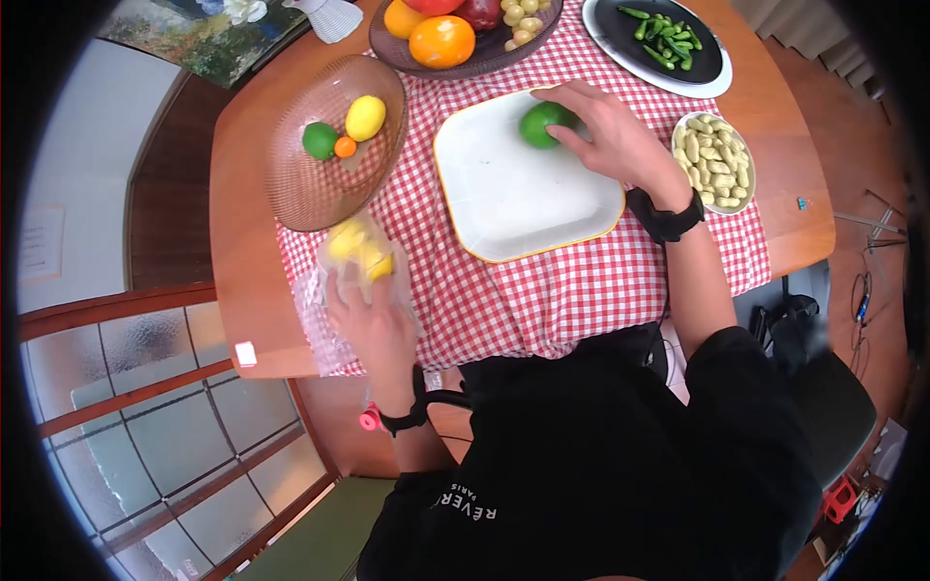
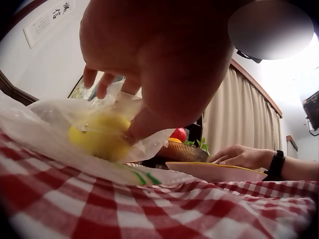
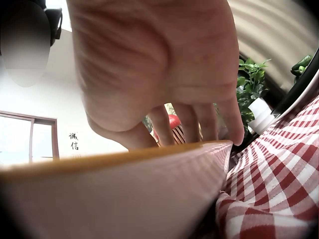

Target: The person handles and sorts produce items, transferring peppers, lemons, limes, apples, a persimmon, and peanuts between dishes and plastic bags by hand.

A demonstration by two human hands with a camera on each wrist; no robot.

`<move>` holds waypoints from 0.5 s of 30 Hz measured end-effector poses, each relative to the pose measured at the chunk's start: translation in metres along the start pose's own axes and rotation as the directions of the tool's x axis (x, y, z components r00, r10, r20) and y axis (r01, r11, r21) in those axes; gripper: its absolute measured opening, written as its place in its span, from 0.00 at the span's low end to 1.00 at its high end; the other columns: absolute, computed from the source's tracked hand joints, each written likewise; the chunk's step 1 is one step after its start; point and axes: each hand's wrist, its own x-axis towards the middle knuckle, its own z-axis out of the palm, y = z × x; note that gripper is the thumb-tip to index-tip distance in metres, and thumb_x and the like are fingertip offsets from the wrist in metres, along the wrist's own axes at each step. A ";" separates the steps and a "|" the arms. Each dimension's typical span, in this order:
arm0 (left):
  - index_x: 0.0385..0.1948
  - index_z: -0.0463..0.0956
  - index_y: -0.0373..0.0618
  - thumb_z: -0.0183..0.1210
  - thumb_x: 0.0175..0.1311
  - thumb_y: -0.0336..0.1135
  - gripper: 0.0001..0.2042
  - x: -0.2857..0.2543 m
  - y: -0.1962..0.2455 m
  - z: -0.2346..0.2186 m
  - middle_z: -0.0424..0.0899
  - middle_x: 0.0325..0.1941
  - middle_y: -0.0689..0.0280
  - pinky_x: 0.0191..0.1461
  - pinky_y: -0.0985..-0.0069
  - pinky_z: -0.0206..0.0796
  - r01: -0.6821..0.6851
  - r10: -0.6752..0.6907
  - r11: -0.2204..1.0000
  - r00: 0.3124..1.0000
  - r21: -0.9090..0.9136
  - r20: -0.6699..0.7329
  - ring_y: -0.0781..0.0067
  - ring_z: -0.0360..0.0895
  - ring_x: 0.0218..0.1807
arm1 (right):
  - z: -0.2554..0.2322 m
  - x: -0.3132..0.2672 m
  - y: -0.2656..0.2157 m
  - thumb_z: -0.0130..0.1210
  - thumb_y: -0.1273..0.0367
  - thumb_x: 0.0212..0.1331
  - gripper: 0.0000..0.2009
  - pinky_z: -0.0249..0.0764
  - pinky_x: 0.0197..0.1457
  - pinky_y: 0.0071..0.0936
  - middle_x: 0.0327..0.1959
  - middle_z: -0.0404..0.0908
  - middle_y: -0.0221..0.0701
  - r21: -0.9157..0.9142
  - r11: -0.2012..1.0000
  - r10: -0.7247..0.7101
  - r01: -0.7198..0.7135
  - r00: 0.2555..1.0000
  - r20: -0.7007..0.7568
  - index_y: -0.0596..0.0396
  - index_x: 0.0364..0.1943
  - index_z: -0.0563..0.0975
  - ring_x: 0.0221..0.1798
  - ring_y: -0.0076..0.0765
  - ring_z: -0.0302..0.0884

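Right hand [image 1: 610, 136] grips lime [image 1: 539, 126]; left hand [image 1: 373, 324], nearer, fingers apart, has bagged lemons [image 1: 346, 241] at twelve o'clock.

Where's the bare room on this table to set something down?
The white tray is free on the near side of the green fruit; so is the checked cloth between tray and bag of yellow fruit, and the wooden table right of the peanut dish. Crowded: the far edge, with fruit bowl and pepper plate, and around the right grip.
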 end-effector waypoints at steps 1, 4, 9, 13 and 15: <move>0.51 0.84 0.45 0.59 0.54 0.21 0.20 0.006 0.005 0.000 0.71 0.69 0.47 0.74 0.37 0.56 -0.015 0.015 0.999 1.000 -0.033 -0.014 0.32 0.61 0.75 | 0.002 0.000 -0.002 0.62 0.72 0.64 0.21 0.79 0.61 0.44 0.54 0.84 0.47 0.005 1.000 0.022 -0.022 1.000 0.018 0.60 0.61 0.79 0.54 0.53 0.83; 0.49 0.83 0.43 0.58 0.56 0.19 0.18 0.016 0.011 0.007 0.72 0.66 0.44 0.74 0.41 0.59 -0.005 0.001 0.993 0.999 -0.119 -0.034 0.31 0.62 0.73 | 0.003 0.000 -0.002 0.62 0.71 0.64 0.19 0.80 0.60 0.44 0.52 0.85 0.47 0.003 1.000 0.018 -0.018 1.000 0.016 0.61 0.60 0.80 0.52 0.54 0.84; 0.58 0.76 0.37 0.60 0.60 0.19 0.22 0.040 0.006 0.012 0.69 0.66 0.38 0.71 0.42 0.60 -0.018 0.001 0.986 0.995 -0.168 -0.098 0.29 0.64 0.68 | -0.002 0.002 -0.002 0.62 0.70 0.65 0.19 0.81 0.57 0.45 0.50 0.85 0.47 0.014 0.998 0.059 -0.059 0.998 0.022 0.62 0.58 0.80 0.50 0.55 0.85; 0.61 0.73 0.35 0.60 0.61 0.20 0.23 0.051 -0.001 0.016 0.69 0.65 0.37 0.70 0.42 0.60 -0.005 -0.002 0.996 0.997 -0.088 -0.075 0.30 0.65 0.67 | -0.003 0.001 0.001 0.63 0.70 0.65 0.18 0.81 0.56 0.45 0.48 0.86 0.47 0.027 0.997 0.074 -0.075 0.996 0.044 0.63 0.57 0.80 0.49 0.55 0.85; 0.61 0.73 0.35 0.60 0.62 0.21 0.23 0.059 0.000 0.012 0.69 0.63 0.36 0.69 0.42 0.61 -0.010 0.001 0.992 0.998 -0.125 -0.068 0.30 0.66 0.65 | -0.003 0.002 0.003 0.63 0.70 0.65 0.18 0.81 0.55 0.45 0.47 0.86 0.47 0.027 0.997 0.067 -0.068 0.997 0.027 0.64 0.56 0.81 0.48 0.55 0.85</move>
